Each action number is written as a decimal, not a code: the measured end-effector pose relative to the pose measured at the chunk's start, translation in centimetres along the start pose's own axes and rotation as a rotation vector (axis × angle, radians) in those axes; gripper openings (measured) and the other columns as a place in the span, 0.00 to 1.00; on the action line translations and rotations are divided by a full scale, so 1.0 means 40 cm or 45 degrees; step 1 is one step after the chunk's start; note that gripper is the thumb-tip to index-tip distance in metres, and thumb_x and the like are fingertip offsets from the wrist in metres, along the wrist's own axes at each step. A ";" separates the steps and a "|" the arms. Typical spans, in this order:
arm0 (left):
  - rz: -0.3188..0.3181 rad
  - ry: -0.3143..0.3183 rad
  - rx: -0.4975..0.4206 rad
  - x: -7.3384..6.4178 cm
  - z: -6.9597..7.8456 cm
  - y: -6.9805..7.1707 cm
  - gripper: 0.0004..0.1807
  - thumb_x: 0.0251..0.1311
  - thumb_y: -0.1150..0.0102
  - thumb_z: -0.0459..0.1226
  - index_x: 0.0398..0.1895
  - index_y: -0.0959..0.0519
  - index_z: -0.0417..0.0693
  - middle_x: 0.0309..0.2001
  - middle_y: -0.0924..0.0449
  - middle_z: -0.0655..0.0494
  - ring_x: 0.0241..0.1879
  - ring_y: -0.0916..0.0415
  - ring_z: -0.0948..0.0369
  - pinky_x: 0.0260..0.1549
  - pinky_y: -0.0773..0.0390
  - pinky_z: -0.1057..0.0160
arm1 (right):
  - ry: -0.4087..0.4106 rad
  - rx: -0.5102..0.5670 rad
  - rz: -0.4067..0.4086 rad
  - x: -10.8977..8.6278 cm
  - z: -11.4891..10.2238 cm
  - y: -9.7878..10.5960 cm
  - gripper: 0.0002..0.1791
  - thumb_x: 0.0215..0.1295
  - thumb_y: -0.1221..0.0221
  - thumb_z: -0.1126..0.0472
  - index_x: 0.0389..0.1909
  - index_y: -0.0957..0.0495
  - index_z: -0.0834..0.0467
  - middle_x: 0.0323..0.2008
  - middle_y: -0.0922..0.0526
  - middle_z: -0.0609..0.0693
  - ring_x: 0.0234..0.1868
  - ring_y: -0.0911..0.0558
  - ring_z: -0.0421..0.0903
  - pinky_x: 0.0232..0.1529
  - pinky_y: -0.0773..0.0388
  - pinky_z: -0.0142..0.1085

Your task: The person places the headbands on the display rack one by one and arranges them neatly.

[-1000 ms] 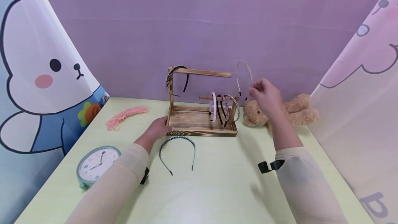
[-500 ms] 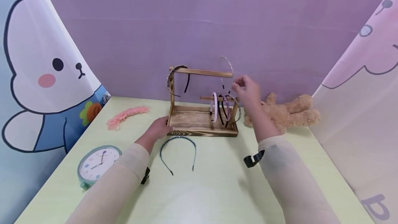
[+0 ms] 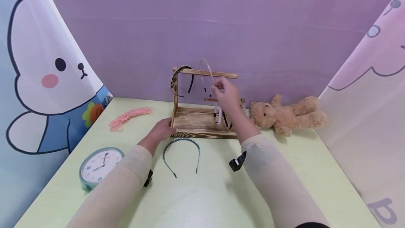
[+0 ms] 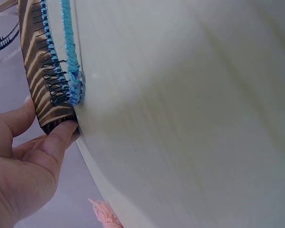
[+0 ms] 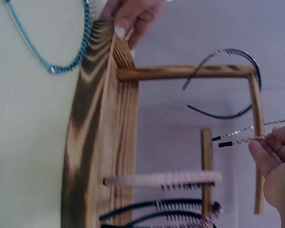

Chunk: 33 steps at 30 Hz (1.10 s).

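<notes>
A wooden headband rack (image 3: 196, 120) with an upper and a lower bar stands at the back of the table. My left hand (image 3: 161, 130) grips the left end of its base, thumb and fingers about the corner in the left wrist view. By one arm, my right hand (image 3: 226, 94) pinches a thin beaded headband (image 5: 242, 141) with black tips. This headband is upright beside the upper bar (image 3: 218, 74); whether it touches cannot be told. A dark toothed headband (image 3: 173, 80) hangs at that bar's left end. A pale pink headband (image 5: 161, 178) and several others hang on the lower bar.
A blue headband (image 3: 182, 139) lies on the table before the rack. At left are a round clock (image 3: 102, 166) and a pink yarn bundle (image 3: 129, 117). A teddy bear (image 3: 284, 115) lies right of the rack. Purple cloth (image 3: 202, 27) hangs behind.
My right hand has moved left with the thin beaded headband, from right of the rack to beside the middle of the upper bar. The left hand stays on the rack's base.
</notes>
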<state>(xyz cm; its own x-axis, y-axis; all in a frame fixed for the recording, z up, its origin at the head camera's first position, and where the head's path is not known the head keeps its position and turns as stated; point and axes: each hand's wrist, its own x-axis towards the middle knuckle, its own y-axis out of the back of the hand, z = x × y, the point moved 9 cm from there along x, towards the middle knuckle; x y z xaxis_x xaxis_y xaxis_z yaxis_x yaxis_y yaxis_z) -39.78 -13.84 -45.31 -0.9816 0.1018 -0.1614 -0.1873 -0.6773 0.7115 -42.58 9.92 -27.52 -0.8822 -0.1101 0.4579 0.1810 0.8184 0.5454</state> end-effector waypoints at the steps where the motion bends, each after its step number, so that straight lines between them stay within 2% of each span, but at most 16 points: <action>1: 0.002 -0.002 0.003 0.000 0.000 0.001 0.36 0.70 0.47 0.42 0.76 0.46 0.40 0.70 0.37 0.36 0.70 0.40 0.39 0.69 0.39 0.42 | -0.001 0.011 -0.013 0.001 -0.001 -0.014 0.09 0.69 0.40 0.59 0.45 0.22 0.59 0.43 0.16 0.52 0.46 0.18 0.47 0.47 0.19 0.39; 9: 0.003 0.002 -0.006 0.000 0.002 0.001 0.35 0.70 0.46 0.41 0.76 0.46 0.40 0.69 0.36 0.35 0.69 0.39 0.38 0.69 0.40 0.41 | -0.012 0.075 -0.014 0.002 -0.019 -0.086 0.07 0.68 0.40 0.59 0.43 0.22 0.58 0.41 0.16 0.50 0.44 0.17 0.45 0.42 0.16 0.34; 18: 0.001 0.008 -0.019 0.002 0.001 -0.001 0.36 0.70 0.46 0.41 0.76 0.46 0.39 0.69 0.36 0.35 0.69 0.39 0.38 0.69 0.40 0.41 | -0.077 0.069 -0.038 -0.003 -0.011 -0.136 0.06 0.66 0.39 0.61 0.41 0.22 0.57 0.38 0.16 0.50 0.41 0.17 0.45 0.44 0.17 0.35; 25: 0.001 0.017 -0.024 -0.001 0.002 -0.001 0.36 0.70 0.47 0.41 0.76 0.46 0.40 0.69 0.35 0.35 0.68 0.38 0.39 0.69 0.39 0.41 | -0.102 0.046 -0.023 -0.007 0.011 -0.153 0.06 0.67 0.39 0.60 0.41 0.23 0.57 0.39 0.17 0.50 0.41 0.18 0.45 0.44 0.18 0.35; 33: 0.003 0.012 -0.034 -0.007 0.008 0.002 0.36 0.70 0.47 0.40 0.76 0.47 0.39 0.68 0.35 0.34 0.68 0.37 0.39 0.69 0.39 0.42 | -0.131 0.055 -0.055 -0.003 0.021 -0.165 0.07 0.67 0.39 0.59 0.43 0.23 0.56 0.39 0.17 0.49 0.42 0.18 0.44 0.43 0.18 0.33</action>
<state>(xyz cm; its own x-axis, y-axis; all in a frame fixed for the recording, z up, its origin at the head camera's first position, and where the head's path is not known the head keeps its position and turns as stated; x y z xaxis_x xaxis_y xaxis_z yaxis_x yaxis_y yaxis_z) -39.52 -13.69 -44.97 -0.9816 0.0934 -0.1668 -0.1841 -0.6966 0.6934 -44.05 5.02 -31.77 -0.9292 -0.0891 0.3586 0.1248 0.8378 0.5316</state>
